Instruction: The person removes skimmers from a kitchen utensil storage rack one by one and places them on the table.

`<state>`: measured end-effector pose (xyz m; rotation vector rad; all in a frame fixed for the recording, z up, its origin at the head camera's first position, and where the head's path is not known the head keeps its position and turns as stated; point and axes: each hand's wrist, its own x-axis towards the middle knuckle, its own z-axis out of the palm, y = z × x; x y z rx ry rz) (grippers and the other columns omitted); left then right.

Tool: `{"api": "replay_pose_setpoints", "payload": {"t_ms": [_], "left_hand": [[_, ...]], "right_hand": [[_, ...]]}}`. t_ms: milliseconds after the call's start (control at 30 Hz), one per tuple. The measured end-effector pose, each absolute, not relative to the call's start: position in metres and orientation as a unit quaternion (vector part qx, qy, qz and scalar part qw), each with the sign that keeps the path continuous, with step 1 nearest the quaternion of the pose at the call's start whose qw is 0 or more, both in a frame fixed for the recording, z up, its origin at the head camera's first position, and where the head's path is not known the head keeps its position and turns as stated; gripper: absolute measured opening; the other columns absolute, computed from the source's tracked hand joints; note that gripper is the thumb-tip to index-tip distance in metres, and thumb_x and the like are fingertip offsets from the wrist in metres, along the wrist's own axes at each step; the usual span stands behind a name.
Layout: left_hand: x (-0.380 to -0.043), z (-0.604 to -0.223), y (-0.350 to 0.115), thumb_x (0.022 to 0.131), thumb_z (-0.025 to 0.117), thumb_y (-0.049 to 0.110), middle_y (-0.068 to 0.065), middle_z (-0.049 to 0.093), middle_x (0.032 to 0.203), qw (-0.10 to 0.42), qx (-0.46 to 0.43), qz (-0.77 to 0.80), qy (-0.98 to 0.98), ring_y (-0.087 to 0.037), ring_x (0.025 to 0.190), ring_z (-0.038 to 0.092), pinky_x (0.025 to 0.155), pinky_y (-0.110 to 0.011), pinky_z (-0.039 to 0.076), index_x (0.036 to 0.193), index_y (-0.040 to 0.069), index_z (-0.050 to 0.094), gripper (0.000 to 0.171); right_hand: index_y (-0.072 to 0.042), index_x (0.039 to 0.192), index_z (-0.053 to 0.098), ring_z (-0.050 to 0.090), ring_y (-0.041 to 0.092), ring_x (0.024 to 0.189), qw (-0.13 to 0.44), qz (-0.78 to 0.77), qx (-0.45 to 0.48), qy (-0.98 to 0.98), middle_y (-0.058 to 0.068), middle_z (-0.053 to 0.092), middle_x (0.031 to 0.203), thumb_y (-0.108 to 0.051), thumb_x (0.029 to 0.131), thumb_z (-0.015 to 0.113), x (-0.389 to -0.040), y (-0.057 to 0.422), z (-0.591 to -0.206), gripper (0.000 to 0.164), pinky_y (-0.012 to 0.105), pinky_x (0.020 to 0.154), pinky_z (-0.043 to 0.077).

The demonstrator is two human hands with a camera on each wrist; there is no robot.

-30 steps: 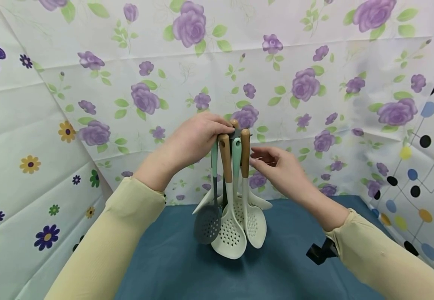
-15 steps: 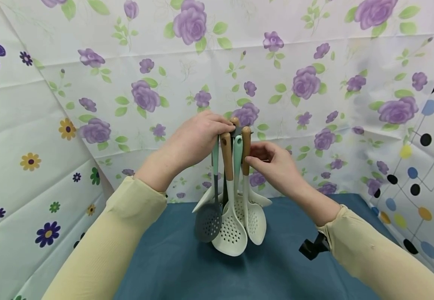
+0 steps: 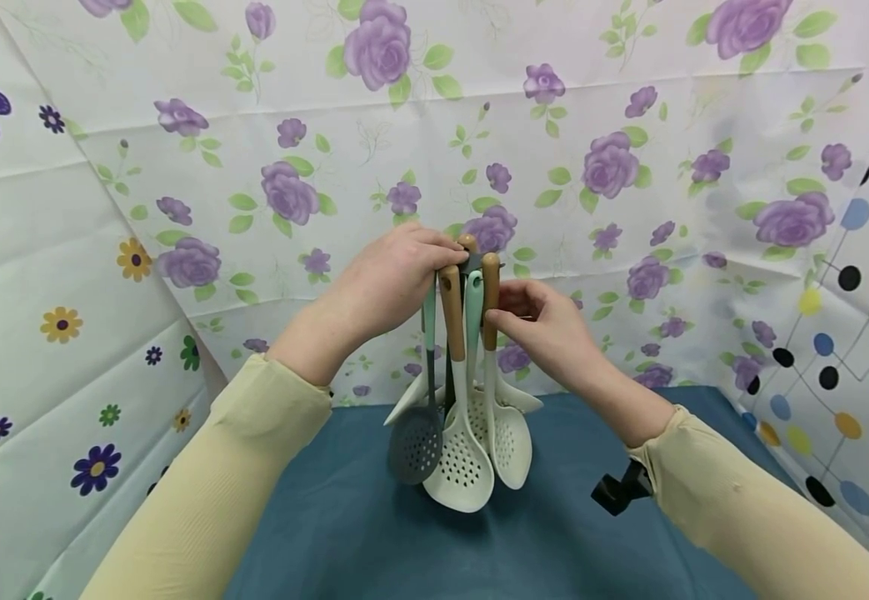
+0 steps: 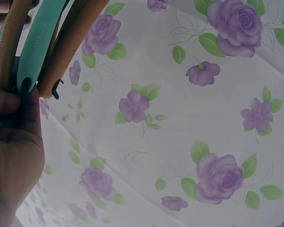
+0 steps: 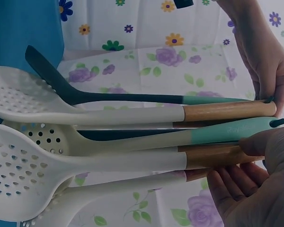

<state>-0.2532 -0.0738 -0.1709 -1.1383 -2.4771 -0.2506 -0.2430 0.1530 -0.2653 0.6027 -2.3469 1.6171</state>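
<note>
Several kitchen utensils hang in a ring from a dark grey rack top (image 3: 473, 263). My left hand (image 3: 397, 275) grips this top from the left; in the left wrist view its fingers lie just under the handle ends and small hooks. With thumb and fingers, my right hand (image 3: 554, 329) pinches the wooden handle (image 3: 490, 292) of a white slotted spoon (image 3: 512, 450). Beside that spoon hang a mint handle (image 3: 473, 312), another white slotted spoon (image 3: 460, 471) with a wooden handle, and a dark grey slotted turner (image 3: 413, 450). The rack's pole is mostly hidden behind them.
The utensils stand over a table with a blue cloth (image 3: 359, 533). Close behind rises a white sheet with purple roses (image 3: 292, 196). Patterned sheets flank it, with daisies (image 3: 95, 469) on the left and coloured dots (image 3: 846, 375) on the right.
My right hand has moved left and slightly up, from beside the wooden handle to pinching it. My left hand has stayed on the rack top.
</note>
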Motion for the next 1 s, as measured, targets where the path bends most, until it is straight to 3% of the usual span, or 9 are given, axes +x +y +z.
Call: {"api": "replay_pose_setpoints", "payload": {"t_ms": [433,1000], "left_hand": [[-0.2519,-0.1706,-0.0732,0.109,0.045,0.004,-0.007,0.064,0.137,0.201,-0.396,-0.074,-0.893,-0.025,0.130,0.052,0.110,-0.037,0.043,0.137,0.009,0.068,0.036],[-0.2520,-0.1713,-0.0735,0.108,0.046,0.002,-0.006,0.064,0.137,0.202,-0.389,-0.058,-0.897,-0.024,0.129,0.053,0.109,-0.034,0.043,0.139,0.010,0.066,0.038]], "right_hand": [[-0.005,0.138,0.060,0.065,0.025,0.111,0.105,0.571,0.222,-0.783,0.011,0.067,0.124,-0.016,0.101,0.068,-0.2476,0.1501,-0.2659,0.039,0.042,0.095,0.054],[-0.006,0.137,0.064,0.067,0.023,0.107,0.137,0.540,0.216,-0.802,0.011,0.070,0.119,-0.020,0.103,0.066,-0.2495,0.1469,-0.2694,0.037,0.042,0.094,0.054]]}}
